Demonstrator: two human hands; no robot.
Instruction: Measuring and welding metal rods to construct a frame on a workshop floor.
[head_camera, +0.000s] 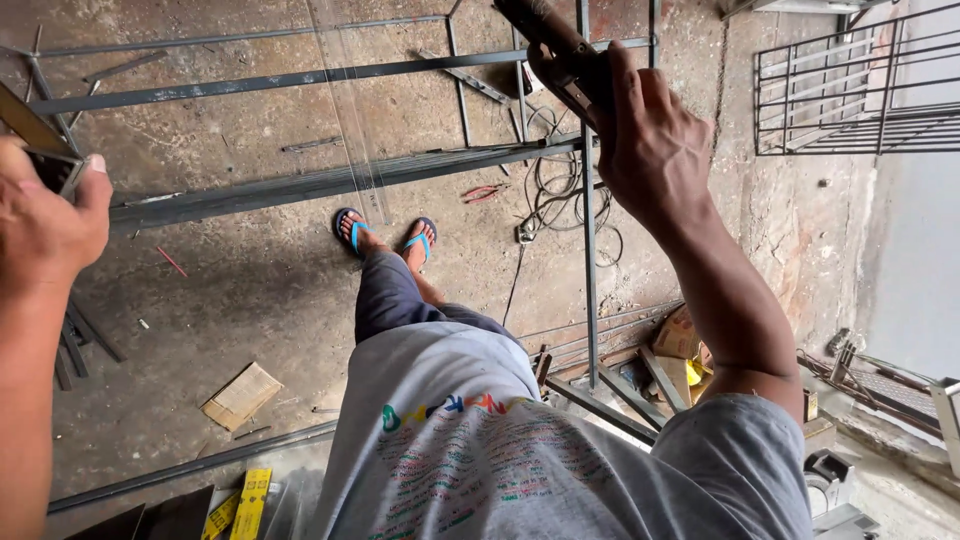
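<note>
Right hand (650, 140) grip closes around dark tool (555, 50) jutting up-left.

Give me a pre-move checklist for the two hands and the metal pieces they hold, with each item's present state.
1. Right hand closed on the dark rusty metal bar: ok, fingers wrap it.
2. Left hand holding the dark square metal tube end: ok, thumb pressed on it.
3. Whether bar and tube are one piece: cannot tell, the frame edge cuts them off.
4. Feet in blue flip-flops on the stained concrete floor: ok, both flat.
5. Loose grey cable coil near the feet: not ok, it lies just beside them.
6. Long grey steel frame rails ahead of the toes: not ok, they cross the path.
</note>
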